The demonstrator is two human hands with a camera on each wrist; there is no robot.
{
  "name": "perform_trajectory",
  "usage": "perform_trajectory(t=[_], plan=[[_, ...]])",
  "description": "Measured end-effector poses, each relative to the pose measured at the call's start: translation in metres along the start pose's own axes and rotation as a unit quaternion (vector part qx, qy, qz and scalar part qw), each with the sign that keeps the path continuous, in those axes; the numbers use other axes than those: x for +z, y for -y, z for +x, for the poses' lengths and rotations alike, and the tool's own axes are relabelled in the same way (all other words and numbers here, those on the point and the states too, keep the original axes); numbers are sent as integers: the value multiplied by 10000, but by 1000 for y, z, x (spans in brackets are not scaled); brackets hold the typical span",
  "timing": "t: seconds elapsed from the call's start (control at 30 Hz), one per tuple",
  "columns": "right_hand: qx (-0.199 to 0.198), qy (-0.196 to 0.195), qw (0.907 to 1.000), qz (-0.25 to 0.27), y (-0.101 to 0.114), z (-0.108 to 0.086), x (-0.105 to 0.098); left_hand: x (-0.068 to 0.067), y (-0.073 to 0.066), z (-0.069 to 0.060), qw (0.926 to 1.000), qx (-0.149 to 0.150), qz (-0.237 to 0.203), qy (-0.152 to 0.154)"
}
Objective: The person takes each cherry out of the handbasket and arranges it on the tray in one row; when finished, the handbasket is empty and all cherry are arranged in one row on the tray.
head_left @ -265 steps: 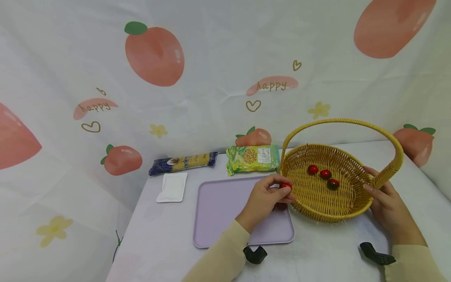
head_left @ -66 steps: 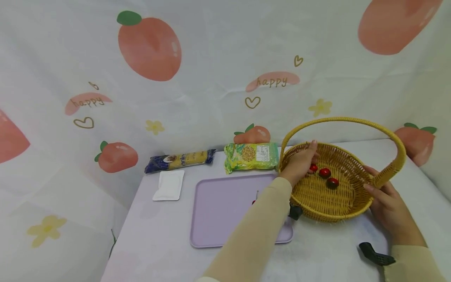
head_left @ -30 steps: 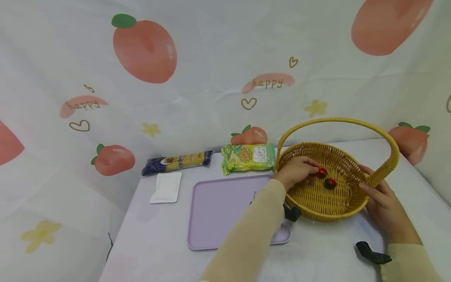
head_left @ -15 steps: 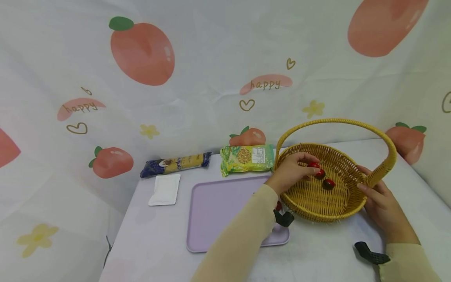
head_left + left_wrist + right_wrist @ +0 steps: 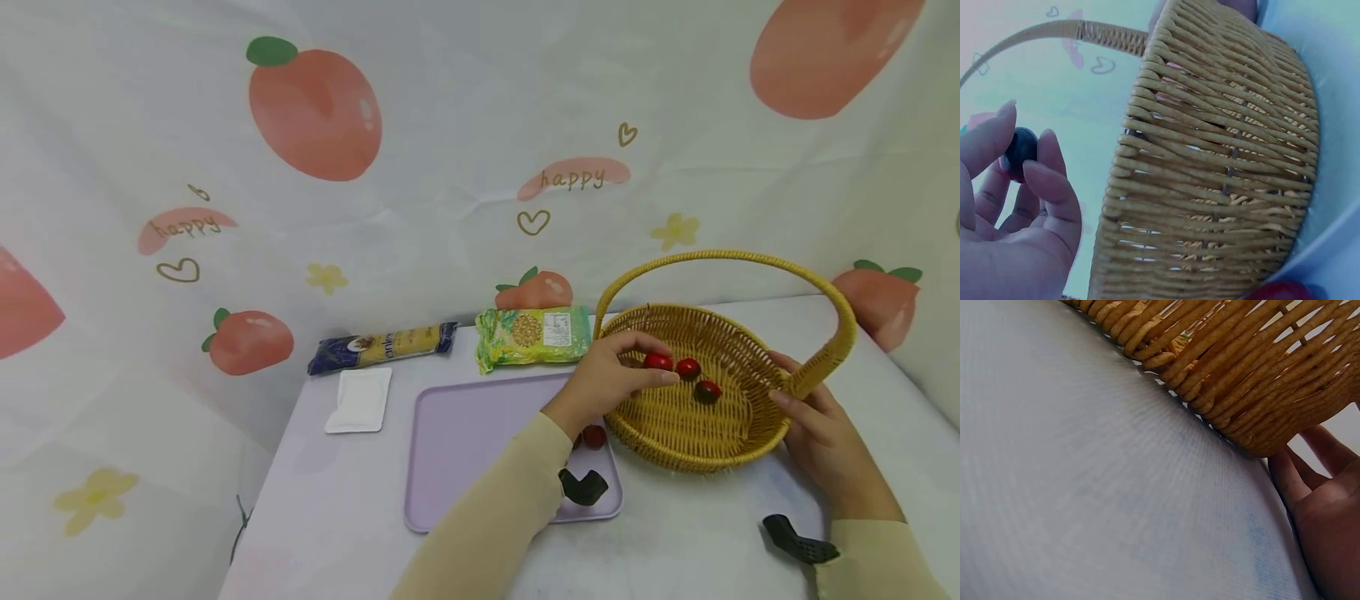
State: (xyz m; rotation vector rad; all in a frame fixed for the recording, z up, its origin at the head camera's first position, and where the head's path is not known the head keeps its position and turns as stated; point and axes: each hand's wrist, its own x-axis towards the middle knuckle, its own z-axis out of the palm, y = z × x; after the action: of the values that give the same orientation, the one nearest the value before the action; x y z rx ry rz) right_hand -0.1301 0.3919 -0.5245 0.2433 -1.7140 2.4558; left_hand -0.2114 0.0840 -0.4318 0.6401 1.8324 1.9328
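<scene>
In the head view my left hand [image 5: 603, 379] pinches a dark red cherry [image 5: 657, 361] between thumb and fingers, over the left side of the wicker basket [image 5: 697, 461]. The left wrist view shows this cherry [image 5: 1021, 153] held above the rim's level. Two other cherries lie on the basket floor, a middle cherry [image 5: 687, 369] and a nearer cherry [image 5: 707, 392]. My right hand [image 5: 832, 450] grips the basket's right rim at the handle's foot, thumb on the inside. Below my left wrist, cherries [image 5: 595, 437] lie on the lilac tray [image 5: 465, 454], partly hidden by my arm.
Behind the tray lie a blue and yellow packet [image 5: 382, 347] and a green and yellow bag [image 5: 534, 337]. A white pouch [image 5: 360, 400] is left of the tray. The basket's tall handle [image 5: 720, 255] arches over it. A printed cloth [image 5: 450, 125] hangs behind.
Earlier my left hand held a cherry at the tray's right edge, then reached into the basket. Now it has drawn back left with one of the basket's cherries. My right hand stays on the rim.
</scene>
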Motion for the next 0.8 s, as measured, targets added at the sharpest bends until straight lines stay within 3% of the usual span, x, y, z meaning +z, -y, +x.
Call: perform_trajectory(t=[0.37,0.8], plan=[[132,-40,9998,-107,1,1,-1,-21,-4,-34,9991,309,-262,-90],[14,18,10000,-38,1,1,0,-61,-13,-71,9963,447,34,-730]])
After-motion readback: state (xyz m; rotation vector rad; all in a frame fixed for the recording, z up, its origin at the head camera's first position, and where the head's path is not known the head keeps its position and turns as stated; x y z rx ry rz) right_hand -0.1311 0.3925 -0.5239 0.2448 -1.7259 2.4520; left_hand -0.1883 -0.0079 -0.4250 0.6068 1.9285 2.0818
